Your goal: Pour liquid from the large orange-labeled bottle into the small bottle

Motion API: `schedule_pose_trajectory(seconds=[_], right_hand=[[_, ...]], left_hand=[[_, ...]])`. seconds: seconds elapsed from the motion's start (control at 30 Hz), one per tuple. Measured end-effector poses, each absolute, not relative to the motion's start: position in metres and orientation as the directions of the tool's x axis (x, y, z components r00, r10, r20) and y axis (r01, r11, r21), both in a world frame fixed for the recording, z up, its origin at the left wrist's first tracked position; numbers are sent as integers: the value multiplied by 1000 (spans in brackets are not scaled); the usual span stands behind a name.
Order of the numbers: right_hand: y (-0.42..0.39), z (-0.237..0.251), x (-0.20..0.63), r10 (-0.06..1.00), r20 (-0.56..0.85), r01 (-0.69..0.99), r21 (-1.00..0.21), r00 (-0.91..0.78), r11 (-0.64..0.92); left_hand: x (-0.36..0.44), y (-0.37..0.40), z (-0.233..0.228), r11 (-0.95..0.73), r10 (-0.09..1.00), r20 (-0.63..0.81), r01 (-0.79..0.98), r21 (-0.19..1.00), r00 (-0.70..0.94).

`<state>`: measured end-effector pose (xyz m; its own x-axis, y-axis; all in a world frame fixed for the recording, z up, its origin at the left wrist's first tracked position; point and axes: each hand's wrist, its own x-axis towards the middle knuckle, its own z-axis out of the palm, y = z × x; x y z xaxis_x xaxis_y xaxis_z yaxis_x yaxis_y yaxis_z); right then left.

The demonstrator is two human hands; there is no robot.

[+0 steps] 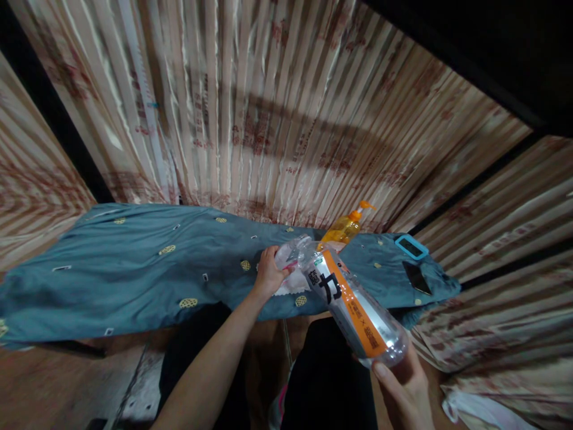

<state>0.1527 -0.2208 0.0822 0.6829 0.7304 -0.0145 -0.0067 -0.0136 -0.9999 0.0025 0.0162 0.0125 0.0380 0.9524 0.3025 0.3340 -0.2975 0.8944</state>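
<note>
Right hand (405,388) grasps clear bottle (353,304) by base, tilted toward small container (289,254) clenched in left hand (268,275), over blue cloth (134,269).

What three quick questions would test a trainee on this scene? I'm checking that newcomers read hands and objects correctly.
1. True or false: the right hand grips the base of the clear bottle.
2. Which colour is the pump bottle standing on the blue cloth? A green, B orange, C black.
3. What is the left hand holding near the clear bottle's mouth?

Key: 1 true. 2 B. 3 a small clear plastic container, over a white cloth.
</note>
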Motion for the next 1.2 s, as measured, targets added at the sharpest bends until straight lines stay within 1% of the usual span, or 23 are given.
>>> schedule_pose_trajectory(seconds=[0.1,0.3,0.5,0.8,1.2], right_hand=[[-220,81,153,725,-3,4,-1000,688,-8],[-221,81,152,729,-32,2,-999,683,-46],[-222,80,152,722,-40,-5,-999,690,-50],[-219,79,150,706,25,39,-999,708,-5],[-220,80,147,715,-7,-15,-1000,699,5]], left_hand=[[2,16,12,-296,953,301,345,891,42],[2,16,10,-309,948,314,342,888,43],[3,17,7,-299,951,307,335,894,29],[3,18,7,-298,951,307,348,889,30],[2,18,8,-295,952,305,337,894,25]])
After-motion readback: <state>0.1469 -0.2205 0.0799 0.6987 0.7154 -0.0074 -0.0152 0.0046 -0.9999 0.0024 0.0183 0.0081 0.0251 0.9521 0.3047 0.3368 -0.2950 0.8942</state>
